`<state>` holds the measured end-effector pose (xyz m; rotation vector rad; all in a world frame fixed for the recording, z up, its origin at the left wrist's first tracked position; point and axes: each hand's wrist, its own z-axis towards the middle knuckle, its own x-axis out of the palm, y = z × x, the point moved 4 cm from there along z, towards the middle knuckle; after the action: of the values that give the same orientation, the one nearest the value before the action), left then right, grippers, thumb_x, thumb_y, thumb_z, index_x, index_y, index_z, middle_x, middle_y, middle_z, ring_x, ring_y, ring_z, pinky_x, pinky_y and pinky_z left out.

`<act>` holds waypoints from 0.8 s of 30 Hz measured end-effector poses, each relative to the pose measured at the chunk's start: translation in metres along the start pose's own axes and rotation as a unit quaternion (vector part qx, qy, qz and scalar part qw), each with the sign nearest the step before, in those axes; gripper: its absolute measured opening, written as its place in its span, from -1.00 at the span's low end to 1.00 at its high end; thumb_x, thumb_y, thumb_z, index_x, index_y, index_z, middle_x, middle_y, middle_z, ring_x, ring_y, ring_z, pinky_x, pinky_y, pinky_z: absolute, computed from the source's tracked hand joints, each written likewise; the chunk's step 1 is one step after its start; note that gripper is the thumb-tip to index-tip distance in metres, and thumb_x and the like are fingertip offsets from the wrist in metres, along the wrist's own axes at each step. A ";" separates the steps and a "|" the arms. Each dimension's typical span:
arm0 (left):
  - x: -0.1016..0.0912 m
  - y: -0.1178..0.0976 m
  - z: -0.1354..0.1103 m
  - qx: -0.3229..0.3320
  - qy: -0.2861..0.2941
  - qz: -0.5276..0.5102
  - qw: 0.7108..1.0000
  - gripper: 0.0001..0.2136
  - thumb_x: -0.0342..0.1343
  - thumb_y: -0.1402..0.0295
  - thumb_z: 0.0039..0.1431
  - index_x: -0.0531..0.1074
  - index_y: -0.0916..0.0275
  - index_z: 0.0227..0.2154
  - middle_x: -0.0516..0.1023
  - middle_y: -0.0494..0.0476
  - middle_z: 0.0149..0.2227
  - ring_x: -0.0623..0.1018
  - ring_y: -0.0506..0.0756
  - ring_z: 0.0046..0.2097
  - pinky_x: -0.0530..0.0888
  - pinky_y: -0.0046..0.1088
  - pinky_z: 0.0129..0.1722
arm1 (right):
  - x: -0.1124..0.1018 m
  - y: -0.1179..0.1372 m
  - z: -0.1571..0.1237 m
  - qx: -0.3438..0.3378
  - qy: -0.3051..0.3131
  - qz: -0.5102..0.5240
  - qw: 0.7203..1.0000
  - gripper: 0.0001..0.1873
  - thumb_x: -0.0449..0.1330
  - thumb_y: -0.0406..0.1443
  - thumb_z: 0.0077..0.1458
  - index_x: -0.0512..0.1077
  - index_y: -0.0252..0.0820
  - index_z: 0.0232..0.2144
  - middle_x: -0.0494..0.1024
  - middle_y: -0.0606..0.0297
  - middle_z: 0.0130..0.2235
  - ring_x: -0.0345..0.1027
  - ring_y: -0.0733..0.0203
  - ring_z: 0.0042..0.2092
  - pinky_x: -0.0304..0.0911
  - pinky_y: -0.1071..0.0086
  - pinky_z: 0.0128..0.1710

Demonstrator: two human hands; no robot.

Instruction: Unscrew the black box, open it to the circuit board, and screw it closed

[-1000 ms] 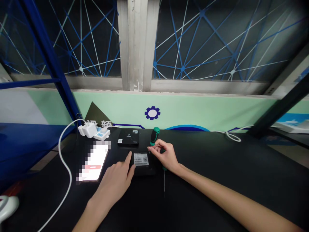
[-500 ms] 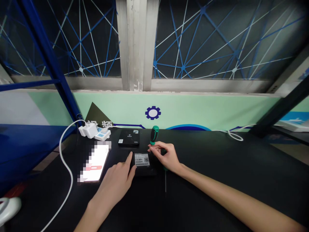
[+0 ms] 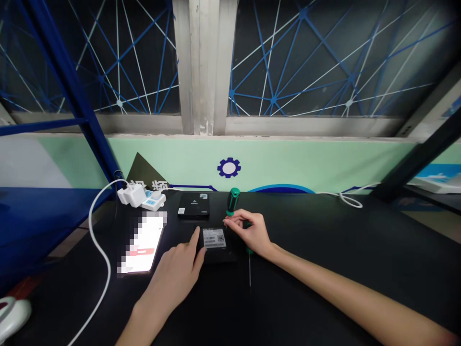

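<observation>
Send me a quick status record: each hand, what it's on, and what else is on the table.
Left hand: fingers on the edge of a black box with a barcode label
Right hand: just above that box, beside a green-handled screwdriver; grip unclear
Also on table: second black box, pixelated phone, white charger, power strip

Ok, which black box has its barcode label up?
The flat black box between the left hand and right hand, white barcode label on top. The other black box sits farther back, with only small white marks.
</observation>
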<state>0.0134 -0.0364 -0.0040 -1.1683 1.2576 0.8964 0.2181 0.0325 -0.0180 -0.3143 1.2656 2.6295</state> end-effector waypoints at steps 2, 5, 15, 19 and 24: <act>0.000 0.000 0.000 0.001 0.003 0.001 1.000 -0.47 -0.24 0.18 0.46 -0.01 0.21 0.41 0.62 0.26 -0.20 0.63 0.27 -0.15 0.44 -0.29 -0.21 | 0.000 -0.001 -0.001 0.002 -0.003 -0.004 1.000 -0.78 0.36 -0.17 0.11 0.54 -0.21 -0.41 0.61 0.26 -0.50 0.39 0.25 -0.52 0.24 0.41 -0.55; 0.000 0.000 0.001 -0.003 0.005 0.009 1.000 -0.46 -0.23 0.17 0.46 -0.02 0.20 0.42 0.62 0.26 -0.21 0.64 0.27 -0.16 0.44 -0.30 -0.22 | -0.001 0.001 -0.001 -0.002 -0.009 -0.009 1.000 -0.80 0.34 -0.18 0.13 0.54 -0.21 -0.40 0.61 0.26 -0.49 0.38 0.26 -0.52 0.24 0.41 -0.53; 0.000 -0.003 0.001 -0.049 0.007 0.063 0.997 -0.47 -0.22 0.18 0.46 -0.06 0.10 0.42 0.60 0.20 -0.33 0.64 0.26 -0.25 0.41 -0.35 -0.33 | -0.006 0.005 0.000 0.032 -0.048 0.008 0.998 -0.63 0.25 -0.19 0.20 0.41 -0.18 0.02 0.63 0.30 -0.45 0.35 0.27 -0.54 0.28 0.38 -0.47; -0.002 -0.002 0.001 -0.056 0.010 0.057 0.997 -0.47 -0.21 0.20 0.45 -0.04 0.13 0.42 0.59 0.18 -0.36 0.63 0.23 -0.27 0.40 -0.37 -0.34 | -0.008 0.003 0.001 0.063 -0.061 0.059 0.994 -0.43 0.22 -0.16 0.19 0.27 -0.16 0.20 0.56 0.38 -0.49 0.44 0.22 -0.48 0.30 0.40 -0.48; -0.005 0.000 0.000 -0.067 0.006 0.042 0.997 -0.48 -0.19 0.25 0.44 0.02 0.20 0.41 0.58 0.18 -0.36 0.63 0.22 -0.27 0.37 -0.38 -0.36 | -0.009 0.004 0.002 0.094 -0.073 0.112 0.987 -0.33 0.19 -0.18 0.17 0.14 -0.13 0.27 0.43 0.50 -0.58 0.33 0.31 -0.58 0.18 0.51 -0.62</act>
<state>0.0128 -0.0354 0.0013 -1.2340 1.2790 1.0500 0.2257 0.0305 -0.0110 0.0545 1.5634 2.6239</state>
